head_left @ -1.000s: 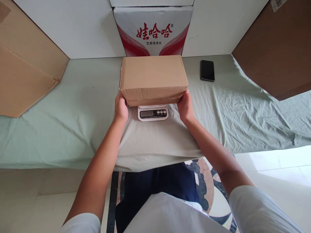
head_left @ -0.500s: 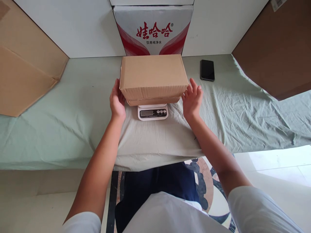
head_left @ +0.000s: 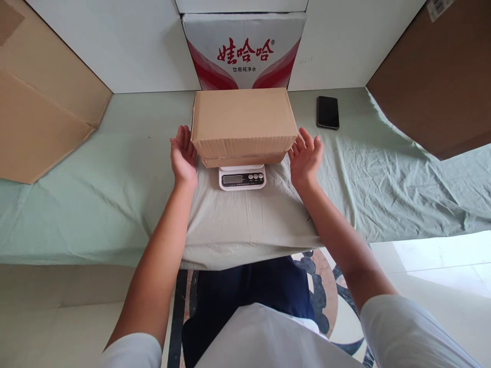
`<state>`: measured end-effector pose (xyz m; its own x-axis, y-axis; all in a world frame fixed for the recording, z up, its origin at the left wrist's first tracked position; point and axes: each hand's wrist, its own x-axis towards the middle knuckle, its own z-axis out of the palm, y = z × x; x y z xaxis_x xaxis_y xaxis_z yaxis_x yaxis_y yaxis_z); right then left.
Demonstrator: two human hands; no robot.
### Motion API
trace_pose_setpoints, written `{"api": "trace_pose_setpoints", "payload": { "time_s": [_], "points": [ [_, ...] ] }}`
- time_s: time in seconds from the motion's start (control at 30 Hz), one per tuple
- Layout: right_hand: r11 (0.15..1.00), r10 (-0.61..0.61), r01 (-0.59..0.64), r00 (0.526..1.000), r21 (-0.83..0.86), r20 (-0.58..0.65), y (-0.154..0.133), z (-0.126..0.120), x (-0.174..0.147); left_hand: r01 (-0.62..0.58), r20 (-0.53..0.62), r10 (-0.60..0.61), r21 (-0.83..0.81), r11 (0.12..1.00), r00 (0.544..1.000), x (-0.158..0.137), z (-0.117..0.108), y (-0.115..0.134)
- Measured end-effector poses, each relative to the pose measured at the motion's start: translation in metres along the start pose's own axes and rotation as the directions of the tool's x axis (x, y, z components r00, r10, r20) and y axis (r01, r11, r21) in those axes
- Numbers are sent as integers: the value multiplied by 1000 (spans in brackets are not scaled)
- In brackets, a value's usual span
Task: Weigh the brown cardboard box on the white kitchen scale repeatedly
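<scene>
A brown cardboard box (head_left: 244,116) rests on a small white kitchen scale (head_left: 242,179), whose front panel with a display and several buttons sticks out below it. The box hides the weighing plate. Beside the box's left end is my left hand (head_left: 184,156), palm turned up and fingers stretched out. My right hand (head_left: 306,156) is at the right end, also palm up with its fingers apart. Neither hand grips the box; whether the hidden fingertips touch it I cannot tell.
Green cloth (head_left: 153,204) covers the surface. A black phone (head_left: 327,112) lies to the right. Behind the box stands a white and red carton (head_left: 245,48). Large brown cardboard pieces flank both sides, one left (head_left: 49,117) and one right (head_left: 433,87).
My left hand has opened out and turned its palm up, slightly away from the box. The right hand has eased a little outward. The box stays on the scale.
</scene>
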<state>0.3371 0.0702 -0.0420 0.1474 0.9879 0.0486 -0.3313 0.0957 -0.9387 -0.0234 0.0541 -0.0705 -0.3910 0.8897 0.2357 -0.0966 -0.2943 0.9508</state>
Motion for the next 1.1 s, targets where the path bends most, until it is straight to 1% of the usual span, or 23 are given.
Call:
{"api": "trace_pose_setpoints", "payload": {
  "time_s": [0.1, 0.27, 0.4, 0.5, 0.7, 0.93, 1.1],
  "points": [
    [1000, -5, 5, 1000, 10, 11, -1, 4, -5, 2, 6, -2, -7, 1000, 1000, -1, 2, 3],
    [998, -55, 57, 997, -36, 60, -4, 12, -14, 19, 17, -19, -10, 1000, 1000, -4, 6, 11],
    [996, -81, 85, 993, -37, 87, -9, 16, -20, 25, 29, -24, -6, 1000, 999, -5, 8, 14],
    [995, -87, 91, 991, -36, 105, -13, 21, -23, 2, 44, -2, 4, 1000, 999, -7, 10, 13],
    [993, -87, 96, 988, -67, 126, -17, 27, -29, -12, 37, 12, -12, 1000, 999, -11, 14, 12],
    [991, -98, 111, 984, -80, 149, -20, 29, -31, -23, 90, 24, -5, 1000, 996, -11, 12, 4],
    [991, -101, 114, 983, -74, 155, -21, 31, -32, -7, 63, 8, -14, 1000, 998, -11, 12, 3]
  ]
}}
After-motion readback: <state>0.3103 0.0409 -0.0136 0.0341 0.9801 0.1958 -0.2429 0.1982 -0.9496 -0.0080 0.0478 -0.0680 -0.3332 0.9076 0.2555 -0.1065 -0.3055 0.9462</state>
